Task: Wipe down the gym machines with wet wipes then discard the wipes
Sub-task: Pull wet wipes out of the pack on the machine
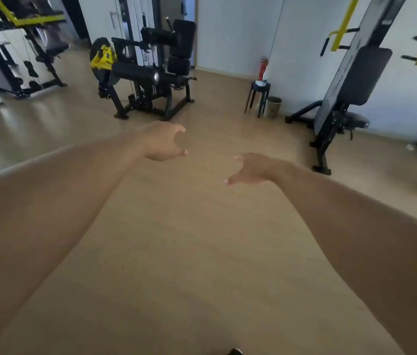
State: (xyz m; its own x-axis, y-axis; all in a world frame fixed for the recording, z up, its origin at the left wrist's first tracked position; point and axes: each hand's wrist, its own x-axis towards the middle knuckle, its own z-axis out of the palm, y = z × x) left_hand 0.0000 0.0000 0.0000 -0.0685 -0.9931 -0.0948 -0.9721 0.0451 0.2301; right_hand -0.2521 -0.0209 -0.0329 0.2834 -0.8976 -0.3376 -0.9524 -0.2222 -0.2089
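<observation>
Both bare arms stretched forward over the wood-look floor, nothing held. Left hand grip wide, fingers loosely curved, thumb apart, hanging in air. Right hand grip also wide, fingers relaxed and pointing left, empty. The two hands are near each other, not touching. Task things all well ahead of both grips: black-and-yellow leg machine with round black pads stands on the floor beyond the left hand, well apart from it. Far right of it, a small black stool by the wall carries what looks like a wipes pack and a bottle, too small to tell for sure. A waste bin sits on the floor just beside the stool, on its right. Red fire extinguisher against the wall behind the stool. Padded black bench machine with yellow handles stands to the right, well apart from the right hand. Another black-and-yellow rack at far left, blurred. Dark shoe tip at bottom edge.
</observation>
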